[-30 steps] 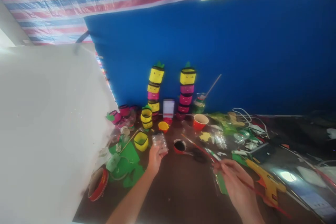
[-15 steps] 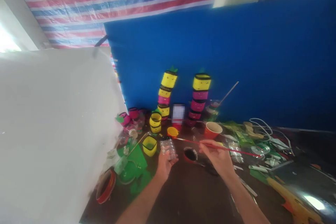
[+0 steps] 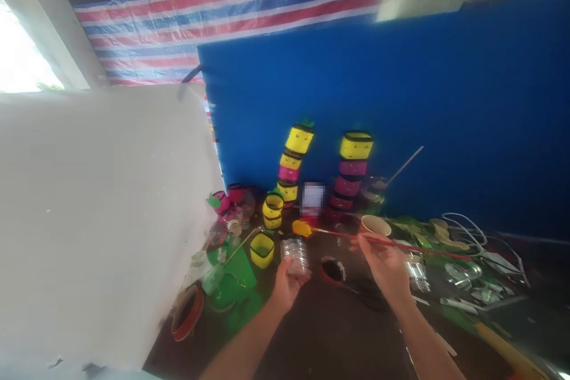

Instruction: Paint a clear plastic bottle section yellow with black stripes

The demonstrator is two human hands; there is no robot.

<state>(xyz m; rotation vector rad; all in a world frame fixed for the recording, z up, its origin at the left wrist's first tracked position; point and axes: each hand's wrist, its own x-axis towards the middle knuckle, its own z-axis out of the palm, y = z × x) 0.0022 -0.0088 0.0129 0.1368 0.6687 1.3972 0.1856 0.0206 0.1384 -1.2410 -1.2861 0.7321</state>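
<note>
My left hand [image 3: 287, 282] is wrapped round a clear ribbed plastic bottle piece [image 3: 294, 255] with a dark upper rim. My right hand [image 3: 378, 258] pinches a long red paintbrush [image 3: 418, 247], whose tip points left, at the small yellow paint cup [image 3: 301, 228] just above the bottle piece. Whether the bristles touch the paint is too blurred to tell. Between my hands sits a red-rimmed container of dark paint [image 3: 333, 271]. Left of the bottle piece stands a square yellow cup with a black rim [image 3: 262, 250].
Behind are two stacks of painted cups, one leaning [image 3: 290, 161], one upright [image 3: 353, 169]. An orange paper cup [image 3: 375, 225] stands behind my right hand. Green sheet material [image 3: 234, 279] and a red tape roll [image 3: 187, 313] lie left. Plastic scraps and cables lie right.
The camera view has shifted, moving the scene right and slightly down. The brush tip has gone from beside the bottle piece's rim to the yellow cup. Both hands keep their holds.
</note>
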